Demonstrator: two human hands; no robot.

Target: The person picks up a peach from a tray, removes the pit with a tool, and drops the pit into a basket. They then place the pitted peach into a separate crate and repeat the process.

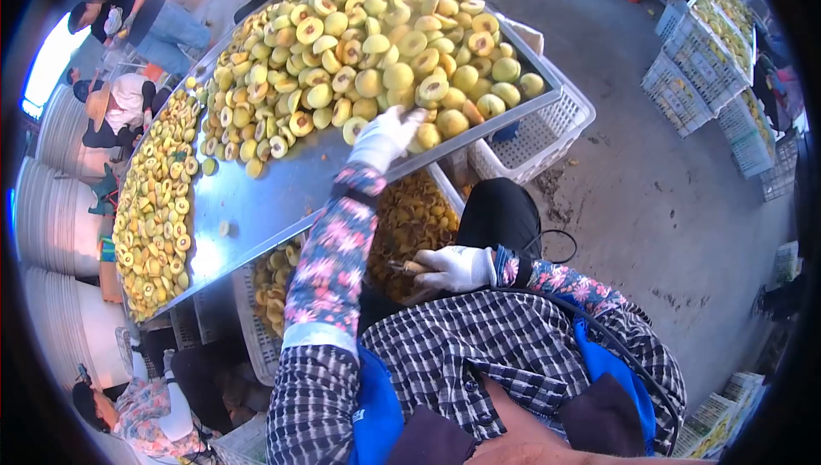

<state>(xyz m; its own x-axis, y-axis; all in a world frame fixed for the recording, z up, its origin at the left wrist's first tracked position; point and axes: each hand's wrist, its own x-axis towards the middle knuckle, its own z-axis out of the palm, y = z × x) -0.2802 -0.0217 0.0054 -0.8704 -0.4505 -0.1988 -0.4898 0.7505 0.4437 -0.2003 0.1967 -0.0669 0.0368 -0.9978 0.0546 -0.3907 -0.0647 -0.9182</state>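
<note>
Halved fruit [368, 82] at tray edge [481, 130] beside bare metal [274, 190]; left fingers [415, 118], grip unclear; right fingers [434, 261] around handle [414, 267].

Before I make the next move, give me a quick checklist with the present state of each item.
1. Left hand at the fruit pile: ok, it reaches the near edge.
2. A fruit held firmly in the left grip: cannot tell, the fingertips are not clear against the fruit.
3. Right hand on the wooden-handled tool: ok, the fingers are round the handle.
4. Tool apart from the left hand: ok, it is well below, near the lap.
5. Tool's working end clearly in view: not ok, it blends into the dark background.
6. Nearest co-worker away from both hands: ok, off at lower left.
</note>
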